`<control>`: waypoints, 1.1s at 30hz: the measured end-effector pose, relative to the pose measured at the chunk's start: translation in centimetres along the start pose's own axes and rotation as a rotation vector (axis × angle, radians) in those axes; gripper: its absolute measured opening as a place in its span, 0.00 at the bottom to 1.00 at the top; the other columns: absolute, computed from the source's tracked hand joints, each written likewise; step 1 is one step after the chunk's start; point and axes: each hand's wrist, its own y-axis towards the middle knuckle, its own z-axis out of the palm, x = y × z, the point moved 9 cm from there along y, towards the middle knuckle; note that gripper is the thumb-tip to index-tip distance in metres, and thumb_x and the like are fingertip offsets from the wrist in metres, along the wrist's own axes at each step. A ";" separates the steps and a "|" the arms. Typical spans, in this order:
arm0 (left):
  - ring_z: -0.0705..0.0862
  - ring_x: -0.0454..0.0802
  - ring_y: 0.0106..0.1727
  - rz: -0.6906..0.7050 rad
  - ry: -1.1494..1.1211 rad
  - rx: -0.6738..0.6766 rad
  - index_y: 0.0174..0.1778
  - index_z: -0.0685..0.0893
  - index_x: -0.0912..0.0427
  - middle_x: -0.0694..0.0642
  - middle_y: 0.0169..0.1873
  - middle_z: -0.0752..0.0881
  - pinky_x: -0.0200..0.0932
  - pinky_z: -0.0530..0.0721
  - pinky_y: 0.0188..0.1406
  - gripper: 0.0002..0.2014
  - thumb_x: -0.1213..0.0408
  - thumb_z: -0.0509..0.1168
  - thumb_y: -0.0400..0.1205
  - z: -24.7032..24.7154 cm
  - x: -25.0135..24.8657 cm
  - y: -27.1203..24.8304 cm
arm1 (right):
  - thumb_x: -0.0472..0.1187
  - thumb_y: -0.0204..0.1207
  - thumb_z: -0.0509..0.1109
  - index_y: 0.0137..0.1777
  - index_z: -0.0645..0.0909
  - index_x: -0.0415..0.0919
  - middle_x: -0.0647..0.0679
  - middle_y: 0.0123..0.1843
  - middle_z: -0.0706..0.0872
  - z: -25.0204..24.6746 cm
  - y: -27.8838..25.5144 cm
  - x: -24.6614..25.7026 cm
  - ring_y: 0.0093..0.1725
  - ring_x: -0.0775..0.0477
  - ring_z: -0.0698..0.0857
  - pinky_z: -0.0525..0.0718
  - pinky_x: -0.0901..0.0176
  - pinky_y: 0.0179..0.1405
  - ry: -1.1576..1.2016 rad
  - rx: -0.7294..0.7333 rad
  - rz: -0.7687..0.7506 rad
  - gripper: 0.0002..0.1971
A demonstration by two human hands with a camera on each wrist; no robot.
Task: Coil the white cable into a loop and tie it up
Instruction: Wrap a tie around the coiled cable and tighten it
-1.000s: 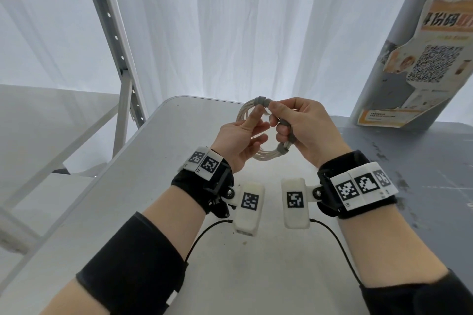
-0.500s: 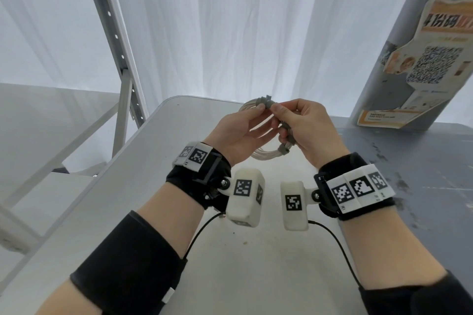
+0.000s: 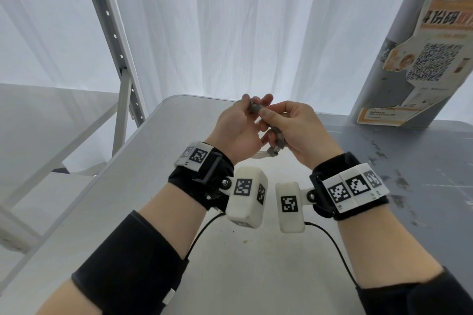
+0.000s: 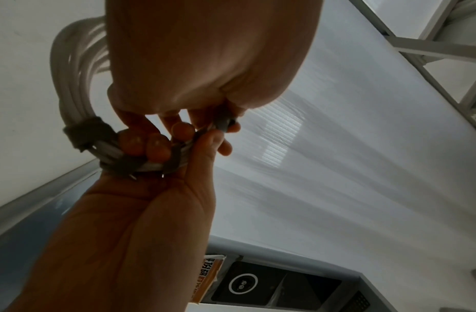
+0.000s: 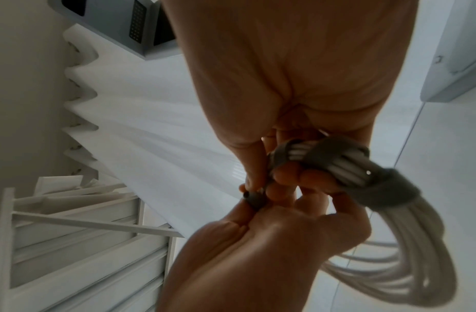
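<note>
The white cable (image 3: 258,155) is coiled into a small bundle of several turns, held up above the table between both hands. A grey strap (image 3: 277,141) is wound round one side of the coil in a few bands. My right hand (image 3: 267,117) grips that wrapped side, with its fingers curled round the cable (image 5: 405,263) and strap (image 5: 386,190). My left hand (image 3: 252,103) pinches the free end of the strap (image 3: 256,109) at the top, right against my right thumb. In the left wrist view the coil (image 4: 68,84) arcs away past the strap (image 4: 82,133). Most of the loop is hidden behind my hands in the head view.
The grey table (image 3: 158,186) lies below my hands, its left edge beside a white metal rack (image 3: 120,64). A pillar with a torn orange poster (image 3: 430,59) stands at the back right. White curtains hang behind.
My left hand has rolled over the coil and its fingertips have gone up to the strap end. Both hands have closed together and risen a little, hiding most of the loop.
</note>
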 end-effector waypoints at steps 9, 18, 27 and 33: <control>0.84 0.47 0.42 0.011 -0.037 -0.073 0.29 0.73 0.51 0.48 0.40 0.87 0.52 0.73 0.65 0.23 0.44 0.56 0.88 -0.2 -0.3 -0.3 | 0.35 0.81 0.75 0.47 0.82 0.37 0.35 0.39 0.86 0.8 -0.4 0.8 0.35 0.38 0.78 0.72 0.46 0.35 -0.042 0.091 -0.023 0.05; 0.82 0.51 0.36 0.030 -0.344 -0.171 0.24 0.76 0.59 0.52 0.32 0.80 0.49 0.79 0.49 0.25 0.44 0.66 0.81 -3.0 -0.6 -0.7 | 0.40 0.86 0.70 0.47 0.91 0.38 0.43 0.47 0.95 -1.4 -0.4 1.5 0.49 0.43 0.92 0.91 0.48 0.56 0.064 -0.142 -0.021 0.10; 0.59 0.45 0.17 -0.104 -0.322 0.097 0.22 0.58 0.50 0.47 0.16 0.59 0.40 0.68 0.32 0.29 0.42 0.56 0.86 -1.4 0.5 -0.5 | 0.48 0.88 0.65 0.55 0.85 0.39 0.42 0.46 0.91 -1.7 -0.7 -1.6 0.36 0.42 0.89 0.92 0.44 0.40 -0.017 -0.094 0.290 0.13; 0.72 0.46 0.21 -0.073 0.042 -0.154 0.39 0.78 0.58 0.48 0.23 0.69 0.44 0.84 0.36 0.20 0.48 0.55 0.89 -3.8 0.4 -0.1 | 0.43 0.89 0.66 0.58 0.86 0.37 0.45 0.37 0.88 -3.2 -0.2 -1.2 0.26 0.49 0.87 0.89 0.51 0.32 -0.035 -0.182 0.198 0.11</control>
